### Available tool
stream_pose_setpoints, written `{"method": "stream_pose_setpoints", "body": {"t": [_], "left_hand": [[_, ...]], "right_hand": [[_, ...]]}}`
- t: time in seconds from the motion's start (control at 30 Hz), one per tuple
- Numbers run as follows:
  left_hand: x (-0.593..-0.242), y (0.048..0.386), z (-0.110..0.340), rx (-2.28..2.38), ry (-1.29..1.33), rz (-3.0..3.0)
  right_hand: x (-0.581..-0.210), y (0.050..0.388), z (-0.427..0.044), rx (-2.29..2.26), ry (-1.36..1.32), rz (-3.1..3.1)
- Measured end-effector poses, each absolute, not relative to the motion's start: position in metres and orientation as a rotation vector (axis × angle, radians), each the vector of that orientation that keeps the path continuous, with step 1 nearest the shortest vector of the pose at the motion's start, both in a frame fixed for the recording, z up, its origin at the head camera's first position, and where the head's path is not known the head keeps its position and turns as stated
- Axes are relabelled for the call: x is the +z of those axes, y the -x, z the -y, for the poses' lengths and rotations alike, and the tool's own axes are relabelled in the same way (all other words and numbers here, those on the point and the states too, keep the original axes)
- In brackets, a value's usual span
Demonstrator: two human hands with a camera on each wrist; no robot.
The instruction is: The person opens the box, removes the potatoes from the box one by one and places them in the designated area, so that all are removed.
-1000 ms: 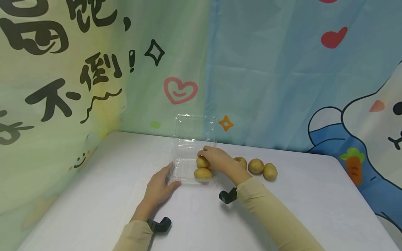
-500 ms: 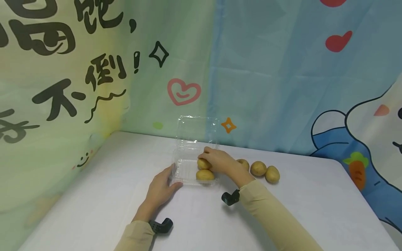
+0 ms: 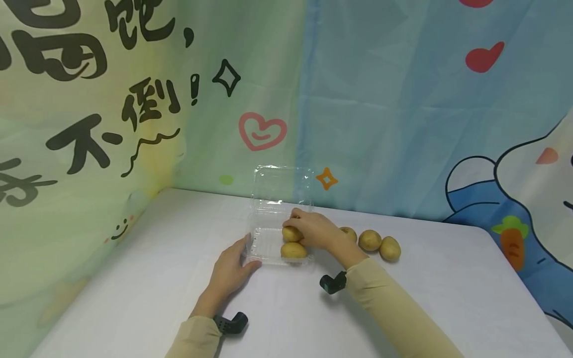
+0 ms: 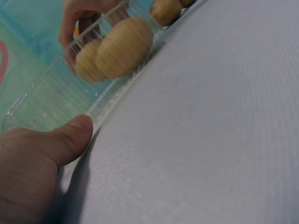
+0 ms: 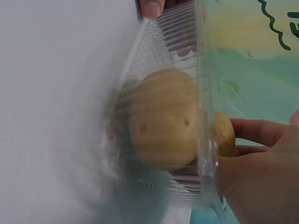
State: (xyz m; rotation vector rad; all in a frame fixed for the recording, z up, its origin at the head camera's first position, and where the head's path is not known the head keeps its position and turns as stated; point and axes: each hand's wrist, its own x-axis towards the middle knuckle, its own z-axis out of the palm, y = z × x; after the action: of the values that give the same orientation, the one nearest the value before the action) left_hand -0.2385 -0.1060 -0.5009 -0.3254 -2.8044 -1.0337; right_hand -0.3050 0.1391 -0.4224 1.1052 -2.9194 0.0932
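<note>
A clear plastic clamshell box (image 3: 266, 243) stands on the white table with its lid (image 3: 282, 186) raised at the back. At its front left corner, my left hand (image 3: 228, 268) grips the wall, thumb (image 4: 77, 135) at the front and fingers along the left side. My right hand (image 3: 315, 229) holds a yellow potato (image 3: 292, 233) inside the box's right half, fingers and thumb (image 5: 259, 133) around it. In front of that potato lies another potato (image 3: 293, 250), against the front wall. Part of the held potato is hidden by the hand.
Right of the box, three potatoes lie in a row: one partly behind my right wrist (image 3: 348, 233), a middle potato (image 3: 370, 240) and an outer potato (image 3: 390, 249). A printed curtain (image 3: 380, 124) hangs behind the table (image 3: 429, 288).
The whole view has shifted slightly. My right hand stays on the potato in the box with barely any movement, and my left hand keeps its place at the corner.
</note>
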Motion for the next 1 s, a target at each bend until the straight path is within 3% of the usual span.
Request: {"method": "stream_pose_setpoints", "body": {"t": [1.0], "left_hand": [[-0.5, 0.237, 0.106, -1.02, 0.289, 2.831]], "right_hand": [[-0.422, 0.292, -0.161, 0.959, -0.856, 2.887]]}}
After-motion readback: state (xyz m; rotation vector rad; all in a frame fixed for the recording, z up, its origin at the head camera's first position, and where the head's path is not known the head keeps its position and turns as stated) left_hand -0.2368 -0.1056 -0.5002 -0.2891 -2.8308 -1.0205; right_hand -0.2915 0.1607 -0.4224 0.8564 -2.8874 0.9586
